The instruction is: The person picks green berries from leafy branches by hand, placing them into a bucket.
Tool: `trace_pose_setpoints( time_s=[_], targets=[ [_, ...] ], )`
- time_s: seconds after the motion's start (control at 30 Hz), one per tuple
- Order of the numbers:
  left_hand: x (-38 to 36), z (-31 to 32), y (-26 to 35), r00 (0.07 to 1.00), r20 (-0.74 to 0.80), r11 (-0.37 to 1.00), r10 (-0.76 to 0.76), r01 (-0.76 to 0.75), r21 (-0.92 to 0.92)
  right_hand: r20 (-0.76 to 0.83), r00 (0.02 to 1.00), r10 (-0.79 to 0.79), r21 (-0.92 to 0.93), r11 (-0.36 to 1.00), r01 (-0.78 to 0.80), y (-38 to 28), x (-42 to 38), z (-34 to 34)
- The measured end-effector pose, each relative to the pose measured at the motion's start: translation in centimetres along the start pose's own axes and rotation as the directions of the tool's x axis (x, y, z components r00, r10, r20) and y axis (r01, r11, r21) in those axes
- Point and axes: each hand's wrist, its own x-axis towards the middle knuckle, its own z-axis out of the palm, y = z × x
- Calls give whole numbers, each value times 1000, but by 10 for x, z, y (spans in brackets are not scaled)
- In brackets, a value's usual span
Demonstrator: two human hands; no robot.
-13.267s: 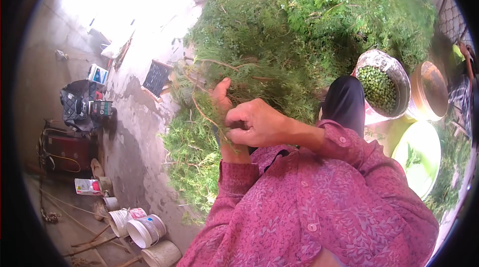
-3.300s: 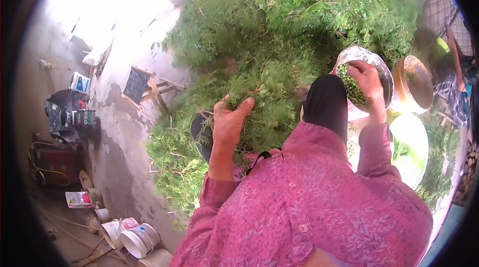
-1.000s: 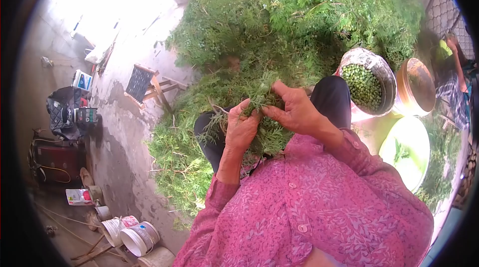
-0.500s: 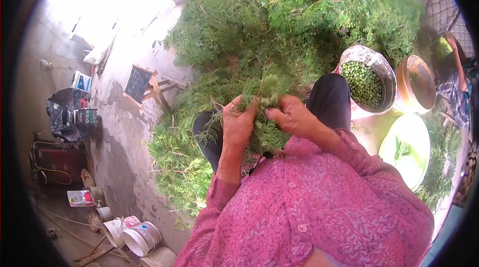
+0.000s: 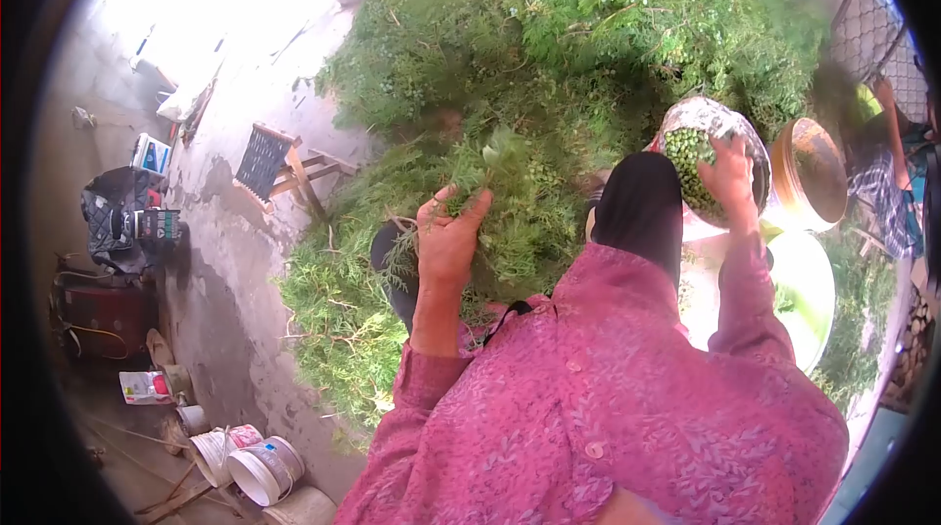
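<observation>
At the bucket [image 5: 702,111] the right hand [image 5: 730,182] hangs unclenched; the left hand [image 5: 446,243] grips sprigs [image 5: 502,160]; the pail label [image 5: 244,436] blurred.

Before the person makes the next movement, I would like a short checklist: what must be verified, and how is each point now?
1. Left hand holds the conifer sprig: ok.
2. Right hand is at the mouth of the bucket: ok.
3. Green cones lie below the bucket's rim: ok.
4. Right hand holds no cones: cannot tell, its palm is hidden.
5. Both hands are on the sprig: not ok, only the left.
</observation>
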Motion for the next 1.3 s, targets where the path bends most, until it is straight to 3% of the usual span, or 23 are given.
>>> trace_pose_setpoints(
  time_s=[0.03,0.07,0.1,0.17,0.2,0.27,0.33,0.4,0.47,0.53,0.6,0.63,0.73,0.8,0.87,0.93,0.97,1.0,1.1,1.17,1.23,1.27,1.3],
  targets=[
    [1,2,4,1000,-4,1000,9,-9,-9,-12,1000,-6,0,1000,6,2,7,3],
    [0,2,8,999,45,997,-3,-1,75,-10,997,-74,294,953,74,4,12,6],
    [-2,0,9,995,95,986,-27,11,168,-16,991,-135,562,818,121,5,11,5],
    [-3,4,4,990,136,990,-34,15,137,145,966,-214,938,340,-66,-41,10,-65],
    [-1,7,1,984,177,995,-34,17,96,85,956,-280,984,172,-37,-58,13,-73],
    [4,7,-6,977,214,990,17,-46,131,-129,974,-188,972,172,162,-92,14,-93],
    [3,5,-6,970,235,982,69,-108,156,-52,979,-199,999,-4,52,-102,16,-120],
    [0,2,-2,973,203,982,111,-139,131,-153,982,-111,987,-57,147,-95,11,-144],
    [-2,-1,5,979,188,984,80,-108,142,-323,940,105,946,27,322,-86,10,-147],
    [-4,-6,4,982,183,987,39,-66,148,-267,925,271,906,397,145,-68,13,-141],
    [-3,-7,-1,945,286,945,159,-229,233,-84,976,199,717,692,-79,-32,28,-73],
    [-1,-4,-4,944,285,948,169,-235,216,39,999,1,443,897,-18,-12,27,-53],
    [3,2,-13,963,269,994,24,-53,99,122,989,84,772,619,-148,-33,13,-86],
    [6,3,-16,921,381,936,82,-202,289,87,986,-144,968,248,-50,-65,4,-115],
    [1,11,-11,928,371,954,21,-129,270,-316,888,-334,888,227,401,-103,0,-130],
    [0,9,-13,940,341,968,-33,-55,246,-407,795,-449,807,232,544,-131,-13,-144],
    [4,3,-22,928,370,945,53,-166,281,-412,791,-452,806,224,548,-139,-16,-144],
    [6,1,-22,906,402,910,135,-274,312,-347,777,-525,854,166,494,-146,-18,-140],
    [0,-4,-14,912,408,950,50,-170,263,-318,743,-588,890,83,447,-155,-22,-137],
    [-7,-1,-6,909,410,937,71,-202,286,-346,743,-573,885,64,461,-154,-27,-137],
    [-7,2,-4,904,414,922,105,-245,301,-155,858,-490,988,-66,141,-153,-30,-139],
    [-7,3,-4,893,438,940,101,-229,251,-157,858,-488,987,-64,144,-152,-25,-133],
    [-7,4,-4,883,459,957,99,-211,200,-95,912,-398,946,-322,-43,-149,-13,-121]
  ],
)
